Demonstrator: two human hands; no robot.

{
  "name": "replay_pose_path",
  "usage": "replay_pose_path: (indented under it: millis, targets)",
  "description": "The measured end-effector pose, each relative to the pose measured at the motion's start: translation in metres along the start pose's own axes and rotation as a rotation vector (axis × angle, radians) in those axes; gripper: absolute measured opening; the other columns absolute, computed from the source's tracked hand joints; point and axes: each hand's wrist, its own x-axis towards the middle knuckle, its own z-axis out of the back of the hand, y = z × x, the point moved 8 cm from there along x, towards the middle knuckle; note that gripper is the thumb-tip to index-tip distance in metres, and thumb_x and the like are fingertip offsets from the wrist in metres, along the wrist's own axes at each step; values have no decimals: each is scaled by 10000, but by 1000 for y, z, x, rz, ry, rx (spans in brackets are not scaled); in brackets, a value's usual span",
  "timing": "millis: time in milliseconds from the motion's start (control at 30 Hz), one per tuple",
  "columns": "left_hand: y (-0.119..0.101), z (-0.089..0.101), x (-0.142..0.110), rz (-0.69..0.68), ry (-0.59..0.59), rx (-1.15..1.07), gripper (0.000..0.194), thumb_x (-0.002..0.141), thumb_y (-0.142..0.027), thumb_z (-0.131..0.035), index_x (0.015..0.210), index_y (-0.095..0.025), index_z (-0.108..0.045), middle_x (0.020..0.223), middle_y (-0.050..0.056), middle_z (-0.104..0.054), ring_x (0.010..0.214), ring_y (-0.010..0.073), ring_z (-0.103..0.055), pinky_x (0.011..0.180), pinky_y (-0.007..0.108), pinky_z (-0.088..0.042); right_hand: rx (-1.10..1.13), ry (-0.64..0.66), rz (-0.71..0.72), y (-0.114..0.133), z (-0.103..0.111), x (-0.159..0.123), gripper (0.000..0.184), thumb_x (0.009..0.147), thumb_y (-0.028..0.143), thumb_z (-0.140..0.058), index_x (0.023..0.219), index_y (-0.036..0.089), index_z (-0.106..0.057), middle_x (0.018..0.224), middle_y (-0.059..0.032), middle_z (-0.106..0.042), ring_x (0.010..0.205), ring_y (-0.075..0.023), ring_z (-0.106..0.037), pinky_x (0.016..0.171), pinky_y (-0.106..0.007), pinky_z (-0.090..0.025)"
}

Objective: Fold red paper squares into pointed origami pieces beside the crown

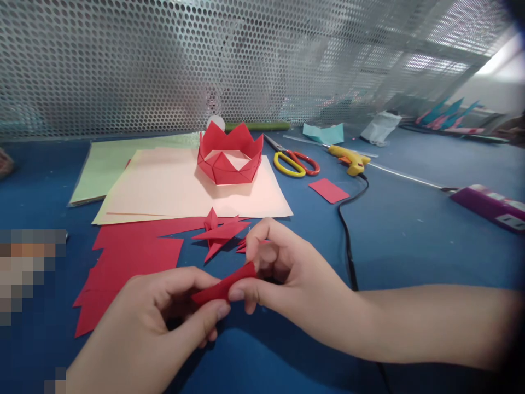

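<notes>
Between my two hands is a small folded strip of red paper [223,285], tilted up toward the right. My left hand [164,312] pinches its lower left end, thumb in front and fingers behind. At the upper right end, my right hand [283,268] grips it between thumb and fingers. Just beyond my hands lie folded red paper pieces [221,234] with pointed ends, partly hidden by my right hand. Red paper sheets [135,262] are fanned out on the left. Behind them a crown-like red paper ring [232,167] stands on pale paper sheets [164,186].
Scissors [293,161] with yellow and orange handles lie right of the paper ring. A yellow glue gun [348,158] trails a black cord [348,246] toward me. Nearby are a red card [328,190] and a purple box [490,205]. A perforated metal panel [164,65] closes the back.
</notes>
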Motion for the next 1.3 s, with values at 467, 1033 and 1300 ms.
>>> replay_pose_path:
  millis: [467,1033,1300]
  targets:
    - [13,-1,9,-83,144,67,238,762,-448,-647,900,-254,-656,603,-52,-661,507,73,-566,498,124,-457,-238,8,58,5,-2,0,280,795,240,-721,1024,243,-560,602,84,-514,531,-95,-548,542,-208,-478]
    - [-5,2,0,-9,-14,96,244,620,-464,-618,727,-247,-654,476,-62,-547,422,79,-466,411,161,-370,-193,70,-1,0,0,2,402,716,276,-827,1053,220,-615,523,116,-480,464,-69,-515,477,-175,-421]
    - [1,-12,4,-85,257,260,230,706,-446,-595,774,-253,-699,612,-49,-629,553,106,-528,498,172,-391,-65,153,-68,-3,-8,0,256,773,274,-762,964,180,-620,544,86,-530,518,-86,-596,543,-189,-487]
